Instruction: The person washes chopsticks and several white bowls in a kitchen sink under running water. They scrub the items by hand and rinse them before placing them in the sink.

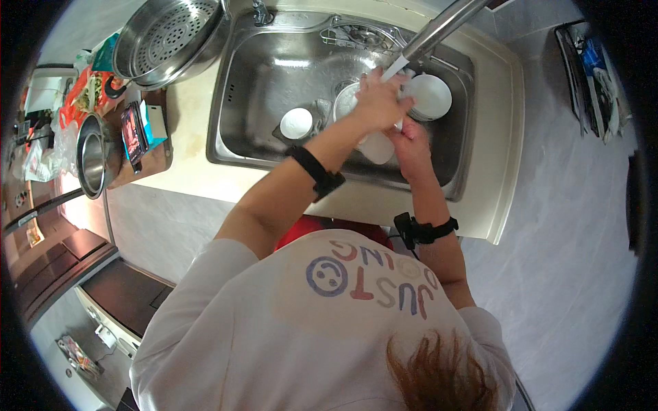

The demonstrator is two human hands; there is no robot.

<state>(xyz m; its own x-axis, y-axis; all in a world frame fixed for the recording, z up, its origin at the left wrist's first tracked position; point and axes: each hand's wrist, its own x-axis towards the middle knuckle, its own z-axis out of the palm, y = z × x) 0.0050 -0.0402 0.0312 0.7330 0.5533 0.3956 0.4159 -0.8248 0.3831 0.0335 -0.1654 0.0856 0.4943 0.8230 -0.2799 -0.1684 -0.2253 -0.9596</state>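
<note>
My left hand [378, 103] is over the sink just below the faucet's white spout [395, 68], blurred, and its palm side is hidden. My right hand [414, 149] is close beneath it, its thumb and fingers pinching a pale, blurred round dish [378, 149]. Partly covered by my left hand, a white bowl [345, 101] rests on the sink floor. Right of my hands sits a stack of white bowls [432, 96]. Farther left, a small white bowl [296, 123] stands near a crumpled, see-through item [323, 109].
The stainless sink [257, 92] has a wire rack [362, 37] at its back edge. Left of it stand a large steamer pot [172, 38] and a metal bowl [93, 159]. A phone [134, 133] leans by a blue box [154, 123]. The metal faucet pipe [442, 25] slants overhead.
</note>
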